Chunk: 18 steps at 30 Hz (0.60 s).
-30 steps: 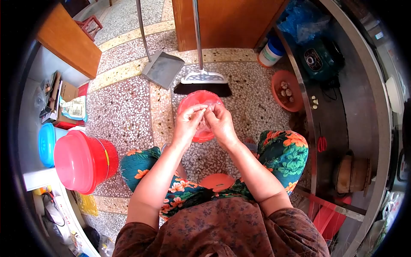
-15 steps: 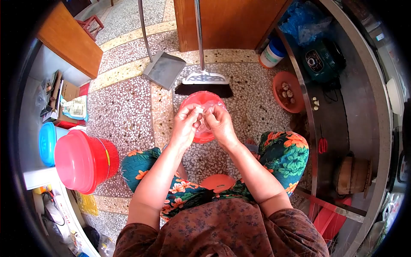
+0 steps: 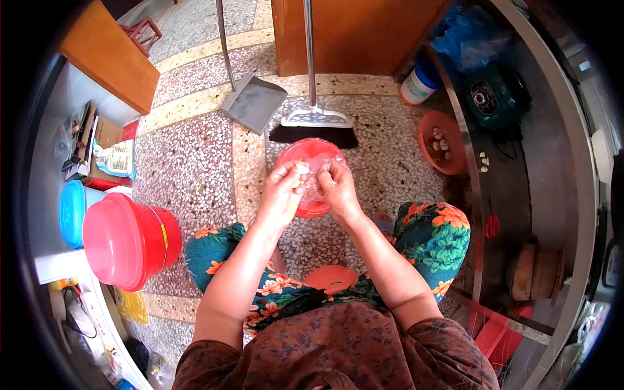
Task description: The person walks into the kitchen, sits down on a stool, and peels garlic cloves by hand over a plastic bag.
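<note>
Over a red basin (image 3: 312, 208) lined with clear plastic, I hold both hands close together. My left hand (image 3: 283, 185) pinches a small white garlic clove (image 3: 302, 167) between thumb and fingertips. My right hand (image 3: 336, 188) is a little to the right of it, thumb and index finger pressed together. Whether a scrap of skin is caught in those fingers is too small to make out. At the right, a reddish bowl (image 3: 426, 146) on the floor holds several whole garlic bulbs (image 3: 441, 144). Several pale peeled cloves (image 3: 483, 162) lie on the dark shelf beside it.
A broom (image 3: 315, 118) and grey dustpan (image 3: 255, 104) stand just beyond the basin. To the left is a lidded red bucket (image 3: 117, 240) by a blue-lidded container (image 3: 71, 213). Red scissors (image 3: 492, 225) and a green appliance (image 3: 494, 97) are on the right shelf.
My hands have drawn slightly apart, the right one moving away from the clove in the left. The whole view has shifted a little.
</note>
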Available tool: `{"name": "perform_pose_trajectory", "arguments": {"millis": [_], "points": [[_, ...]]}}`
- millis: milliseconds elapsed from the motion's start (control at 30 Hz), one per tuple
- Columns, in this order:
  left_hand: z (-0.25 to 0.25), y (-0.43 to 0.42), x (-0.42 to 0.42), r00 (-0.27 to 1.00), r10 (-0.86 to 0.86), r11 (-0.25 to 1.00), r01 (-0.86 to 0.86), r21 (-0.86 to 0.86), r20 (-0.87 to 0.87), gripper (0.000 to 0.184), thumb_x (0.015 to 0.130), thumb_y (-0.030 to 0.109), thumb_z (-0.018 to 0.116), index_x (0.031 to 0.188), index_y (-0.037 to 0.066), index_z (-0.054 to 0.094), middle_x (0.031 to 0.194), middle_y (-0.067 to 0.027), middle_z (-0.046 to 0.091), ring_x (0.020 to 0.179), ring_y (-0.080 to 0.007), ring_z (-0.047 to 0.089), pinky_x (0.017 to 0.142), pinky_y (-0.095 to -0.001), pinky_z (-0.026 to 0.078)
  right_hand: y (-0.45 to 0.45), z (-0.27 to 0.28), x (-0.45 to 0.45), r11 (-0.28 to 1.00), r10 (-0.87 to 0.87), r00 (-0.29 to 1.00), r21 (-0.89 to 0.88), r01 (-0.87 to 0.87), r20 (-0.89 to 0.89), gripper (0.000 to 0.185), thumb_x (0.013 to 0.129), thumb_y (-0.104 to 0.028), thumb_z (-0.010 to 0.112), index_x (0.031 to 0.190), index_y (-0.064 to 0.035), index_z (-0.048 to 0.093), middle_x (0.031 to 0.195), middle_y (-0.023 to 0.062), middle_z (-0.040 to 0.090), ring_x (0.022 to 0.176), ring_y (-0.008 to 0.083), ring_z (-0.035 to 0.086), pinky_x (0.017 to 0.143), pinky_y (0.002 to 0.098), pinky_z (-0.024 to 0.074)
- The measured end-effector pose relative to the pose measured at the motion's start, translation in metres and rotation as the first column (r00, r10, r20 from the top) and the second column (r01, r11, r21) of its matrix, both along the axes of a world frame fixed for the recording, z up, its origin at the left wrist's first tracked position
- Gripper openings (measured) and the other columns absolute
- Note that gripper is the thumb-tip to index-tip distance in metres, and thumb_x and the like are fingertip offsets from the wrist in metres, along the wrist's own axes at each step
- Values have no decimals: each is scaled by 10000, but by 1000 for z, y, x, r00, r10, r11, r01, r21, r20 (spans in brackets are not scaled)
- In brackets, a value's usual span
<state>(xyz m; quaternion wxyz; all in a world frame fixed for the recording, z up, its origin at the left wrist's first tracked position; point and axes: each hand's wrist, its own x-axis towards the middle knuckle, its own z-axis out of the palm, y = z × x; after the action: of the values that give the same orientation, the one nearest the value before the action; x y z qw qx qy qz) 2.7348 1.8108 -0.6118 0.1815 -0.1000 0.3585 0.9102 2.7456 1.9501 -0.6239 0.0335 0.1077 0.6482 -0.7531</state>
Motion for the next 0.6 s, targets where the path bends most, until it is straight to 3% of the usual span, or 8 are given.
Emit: {"name": "perform_pose_trajectory", "arguments": {"millis": [267, 333, 367, 433, 467, 533, 600], "points": [[-3, -6, -3, 997, 51, 999, -50, -13, 58, 78, 906, 69, 553, 952, 50, 614, 892, -21, 606, 737, -66, 522, 601, -192, 410, 0, -33, -17, 996, -68, 992, 60, 62, 105, 155, 892, -123, 535, 801, 3, 542, 634, 20, 536, 595, 75, 522, 538, 261, 441], [-1, -6, -4, 991, 95, 995, -91, -49, 90, 84, 912, 65, 545, 961, 44, 609, 904, -28, 606, 744, -72, 523, 600, -197, 412, 3, -62, -24, 943, -77, 995, 329, 53, 61, 168, 876, -135, 549, 830, 27, 555, 651, 89, 571, 569, 153, 553, 569, 329, 463], [0, -6, -4, 991, 98, 994, -94, -50, 95, 84, 912, 65, 545, 961, 44, 609, 904, -28, 606, 744, -72, 523, 600, -197, 412, 4, -73, -25, 943, -74, 995, 329, 48, 65, 168, 876, -135, 549, 830, 27, 555, 651, 89, 571, 569, 153, 553, 569, 329, 463], [0, -6, -5, 987, 116, 993, -112, -39, 111, 93, 919, 69, 537, 979, 38, 601, 915, -35, 605, 754, -79, 523, 602, -201, 412, 4, -92, -28, 852, -76, 997, 521, 51, 27, 183, 846, -142, 572, 837, 40, 591, 690, 176, 607, 588, 258, 596, 616, 383, 472], [1, -7, -5, 986, 121, 992, -117, -41, 117, 93, 919, 69, 537, 979, 38, 601, 915, -35, 605, 754, -79, 523, 602, -201, 412, 5, -101, -29, 853, -71, 997, 520, 44, 33, 183, 846, -142, 572, 837, 40, 591, 690, 176, 607, 588, 258, 596, 616, 383, 472], [2, -7, -6, 987, 116, 993, -113, -32, 113, 100, 921, 75, 537, 994, 37, 596, 923, -41, 605, 763, -86, 522, 607, -206, 413, 9, -124, -32, 787, -8, 992, 613, -71, 126, 210, 849, -178, 614, 827, 31, 604, 636, 51, 550, 588, 143, 525, 563, 316, 425], [9, -6, -5, 985, 127, 992, -123, -41, 117, 103, 922, 80, 538, 999, 38, 592, 925, -43, 605, 765, -88, 522, 610, -206, 413, 7, -140, -36, 800, -8, 987, 593, -91, 162, 228, 838, -193, 629, 828, 34, 622, 652, 54, 587, 612, 163, 551, 585, 326, 439]]}}
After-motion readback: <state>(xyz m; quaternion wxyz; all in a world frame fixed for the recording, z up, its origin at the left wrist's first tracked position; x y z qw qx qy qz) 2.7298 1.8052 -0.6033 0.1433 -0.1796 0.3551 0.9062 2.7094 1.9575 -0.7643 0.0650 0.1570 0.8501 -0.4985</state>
